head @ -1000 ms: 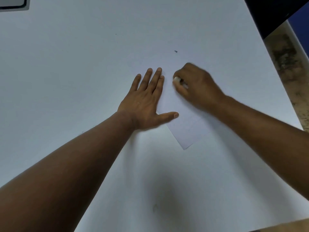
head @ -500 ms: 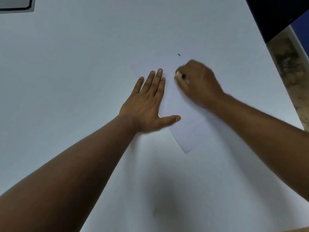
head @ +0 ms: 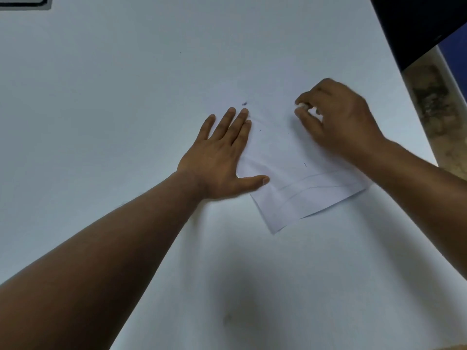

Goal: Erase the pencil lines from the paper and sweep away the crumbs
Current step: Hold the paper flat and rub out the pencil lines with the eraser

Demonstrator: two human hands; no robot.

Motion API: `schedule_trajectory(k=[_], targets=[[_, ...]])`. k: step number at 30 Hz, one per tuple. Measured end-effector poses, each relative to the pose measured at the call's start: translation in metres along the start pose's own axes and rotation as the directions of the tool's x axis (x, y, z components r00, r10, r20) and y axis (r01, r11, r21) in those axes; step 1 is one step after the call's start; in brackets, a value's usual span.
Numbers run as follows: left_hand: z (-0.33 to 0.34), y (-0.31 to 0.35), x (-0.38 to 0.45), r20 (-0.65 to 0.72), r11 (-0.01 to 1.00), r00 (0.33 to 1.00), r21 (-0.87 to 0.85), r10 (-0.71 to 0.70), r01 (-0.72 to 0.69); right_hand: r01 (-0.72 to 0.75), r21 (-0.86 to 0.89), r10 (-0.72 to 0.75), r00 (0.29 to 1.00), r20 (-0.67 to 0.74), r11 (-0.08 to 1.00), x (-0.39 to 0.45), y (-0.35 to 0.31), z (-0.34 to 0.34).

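A white sheet of paper [head: 285,178] lies at an angle on the white table [head: 113,109]. Faint curved pencil lines [head: 313,184] cross its near part. Small dark crumbs [head: 305,164] dot the sheet, and a darker crumb [head: 244,104] sits just past my left fingertips. My left hand [head: 222,157] presses flat on the paper's left edge, fingers straight and thumb spread. My right hand [head: 338,122] rests on the sheet's far right part and pinches a small white eraser [head: 302,105] between thumb and fingers.
A dark-framed object [head: 24,2] shows at the far left corner. A dark panel [head: 414,24] stands past the table's right edge, with stained floor [head: 434,104] beside it.
My right hand with the eraser has moved right, away from my left fingers, uncovering more of the paper. The left hand stays pressed in place.
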State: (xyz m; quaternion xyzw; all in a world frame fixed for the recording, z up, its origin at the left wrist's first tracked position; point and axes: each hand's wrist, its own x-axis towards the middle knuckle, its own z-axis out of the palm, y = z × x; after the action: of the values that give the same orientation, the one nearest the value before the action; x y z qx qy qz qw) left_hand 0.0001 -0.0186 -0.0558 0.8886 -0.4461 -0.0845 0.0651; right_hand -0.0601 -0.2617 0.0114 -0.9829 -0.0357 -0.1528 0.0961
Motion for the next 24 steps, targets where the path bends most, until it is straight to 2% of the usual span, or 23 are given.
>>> schedule_trajectory(k=[3,6,10,13,15,17,20,24], targets=[[-0.001,0.001,-0.001,-0.001,1.000,1.000,0.000,0.000,0.000,-0.057,0.059,0.057,0.998,0.008,0.997,0.001,0.006,-0.002],[-0.002,0.001,-0.001,0.004,1.000,1.000,-0.001,0.002,-0.002,-0.059,0.124,0.052,0.997,0.054,0.991,-0.007,-0.004,0.004],[-0.001,0.000,-0.001,-0.002,1.000,1.000,0.001,0.008,-0.008,0.032,0.174,-0.052,0.992,0.113,0.984,-0.020,-0.030,0.018],[-0.001,-0.001,-0.001,-0.001,1.000,1.000,0.013,0.014,-0.014,0.127,0.159,-0.153,0.975,0.161,0.979,-0.025,-0.044,0.026],[-0.001,-0.001,-0.001,0.003,1.000,1.000,0.016,0.011,-0.011,0.148,0.129,-0.168,0.973,0.160,0.981,-0.018,-0.038,0.028],[-0.001,-0.001,-0.001,0.004,1.000,1.000,0.022,0.010,-0.010,0.089,0.077,-0.098,0.988,0.122,0.993,-0.006,-0.017,0.030],[-0.001,0.000,-0.001,0.003,1.000,1.000,0.022,0.006,-0.006,-0.096,0.037,0.094,0.993,0.066,0.995,0.014,0.024,0.028],[-0.001,0.000,-0.001,-0.006,1.000,1.000,0.015,0.004,-0.004,-0.235,0.014,0.231,0.963,0.138,0.972,0.031,0.048,0.022]])
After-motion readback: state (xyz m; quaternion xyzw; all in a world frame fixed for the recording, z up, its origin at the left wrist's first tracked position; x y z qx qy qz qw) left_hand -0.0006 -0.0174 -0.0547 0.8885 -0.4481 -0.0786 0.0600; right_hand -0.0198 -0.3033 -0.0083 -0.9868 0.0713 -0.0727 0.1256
